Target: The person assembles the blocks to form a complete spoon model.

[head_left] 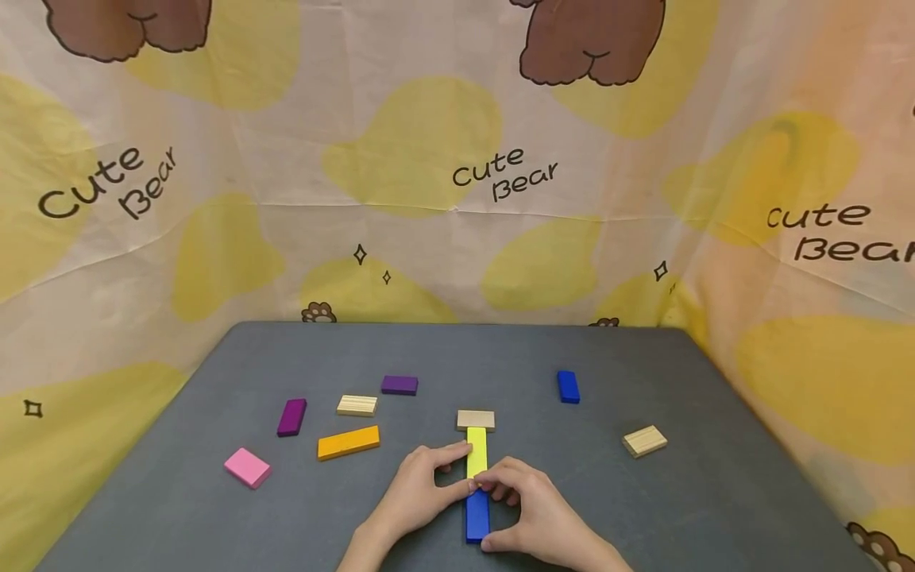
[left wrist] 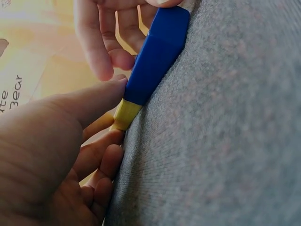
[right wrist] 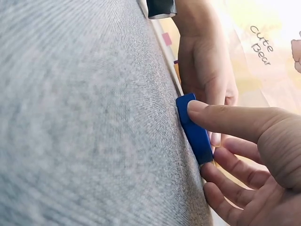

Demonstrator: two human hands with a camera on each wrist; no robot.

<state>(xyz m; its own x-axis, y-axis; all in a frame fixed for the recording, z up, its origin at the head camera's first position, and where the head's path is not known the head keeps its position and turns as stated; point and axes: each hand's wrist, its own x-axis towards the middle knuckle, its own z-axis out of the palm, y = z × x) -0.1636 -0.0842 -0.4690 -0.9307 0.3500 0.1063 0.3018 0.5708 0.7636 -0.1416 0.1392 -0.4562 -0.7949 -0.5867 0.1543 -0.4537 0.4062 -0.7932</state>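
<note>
A blue block lies lengthwise at the near end of a yellow block, in one line with it. Across the yellow block's far end sits a pale wooden block. My left hand is at the left of this row, its index fingertip against the yellow block and its thumb where yellow and blue meet. My right hand holds the blue block, thumb at its near end and index finger near the joint. The right wrist view shows that thumb on the blue block; the yellow one is mostly hidden there.
Left of the row lie a pink block, an orange block, a wooden block and two purple blocks. Another blue block and a wooden block lie to the right. Printed cloth hangs behind the grey table.
</note>
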